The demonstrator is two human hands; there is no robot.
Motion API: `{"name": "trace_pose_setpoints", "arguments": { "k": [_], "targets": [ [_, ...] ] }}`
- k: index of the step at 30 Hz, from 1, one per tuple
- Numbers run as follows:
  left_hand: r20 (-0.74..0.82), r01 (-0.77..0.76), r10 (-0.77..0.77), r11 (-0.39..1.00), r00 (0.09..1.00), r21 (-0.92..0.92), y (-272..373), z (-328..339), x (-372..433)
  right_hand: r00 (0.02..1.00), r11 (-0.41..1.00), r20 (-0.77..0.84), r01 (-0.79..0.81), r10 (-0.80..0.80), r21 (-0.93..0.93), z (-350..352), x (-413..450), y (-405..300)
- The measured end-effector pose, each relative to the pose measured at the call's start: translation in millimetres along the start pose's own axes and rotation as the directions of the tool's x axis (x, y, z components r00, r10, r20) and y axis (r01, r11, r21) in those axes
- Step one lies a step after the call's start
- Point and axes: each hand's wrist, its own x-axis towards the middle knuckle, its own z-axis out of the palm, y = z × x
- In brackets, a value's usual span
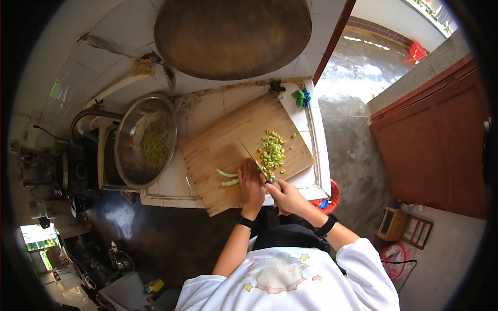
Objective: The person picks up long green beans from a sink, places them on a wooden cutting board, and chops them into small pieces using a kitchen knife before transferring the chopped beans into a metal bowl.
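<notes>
My right hand (286, 196) grips the handle of a kitchen knife (249, 151), whose blade points away from me over a wooden cutting board (218, 144). Pressed against the blade's left side, my left hand (251, 184) holds pale green pods (229, 177) down on the board; their ends stick out to the left of it. Right of the blade lies a pile of chopped green pieces (272, 151), with a few bits scattered beyond it. The board sits at a slant on a white tiled counter (171, 182), and its near corner overhangs the counter's front edge.
Left of the board stands a steel basin (146, 136) with more chopped green pieces inside. A large dark round pan (233, 35) leans at the wall. Green and blue crumpled scraps (301, 98) lie at the far right corner. A red basket (332, 196) is below the counter's right edge.
</notes>
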Motion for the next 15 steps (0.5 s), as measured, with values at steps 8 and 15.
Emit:
{"name": "trace_pose_setpoints", "arguments": {
  "k": [8, 15],
  "targets": [
    [-0.006, -0.011, 0.011, 0.998, 1.000, 0.056, 3, -1, -1, 0.999, 0.998, -0.018, -0.048, 0.047, -0.040, 7, 18, -9],
    [0.049, 0.013, -0.020, 0.992, 0.999, 0.125, -1, 1, -3, 0.997, 0.991, 0.048, 0.050, -0.057, 0.127, -7, 54, -27]
  ]
}}
